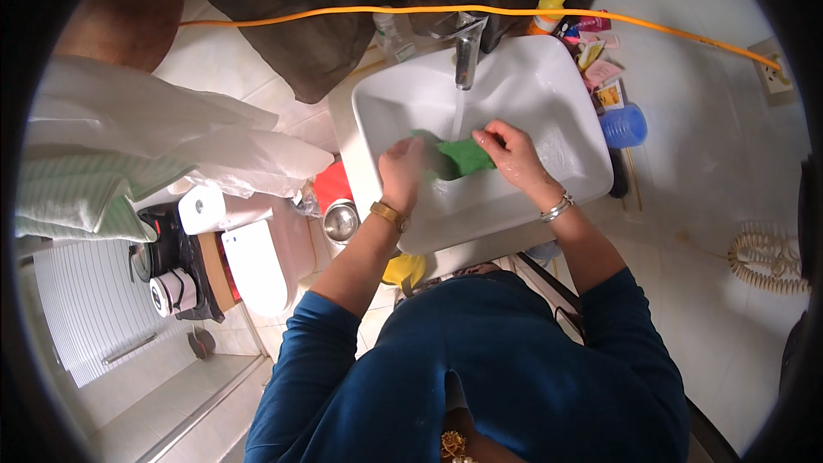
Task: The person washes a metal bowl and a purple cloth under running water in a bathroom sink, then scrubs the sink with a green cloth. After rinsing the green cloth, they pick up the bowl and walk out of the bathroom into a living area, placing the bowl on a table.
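A green cloth (468, 157) is stretched between my hands over the white washbasin (479, 222). My left hand (401, 167), blurred and with a watch at the wrist, pinches the cloth's left end. Its right end is held by my right hand (514, 153), which is wet and has silver bangles below it. Water runs from the chrome faucet (467, 54) in a thin stream just behind the cloth. Whether the stream touches the cloth I cannot tell. Wet patches show on the basin floor.
An orange cord (411, 10) crosses above the faucet to a wall outlet (777, 77). Right of the basin stand a blue cup (624, 127) and several tubes and packets. A clear bottle (389, 35) and a yellow-capped bottle (548, 13) stand behind. A toilet (257, 263) is at left.
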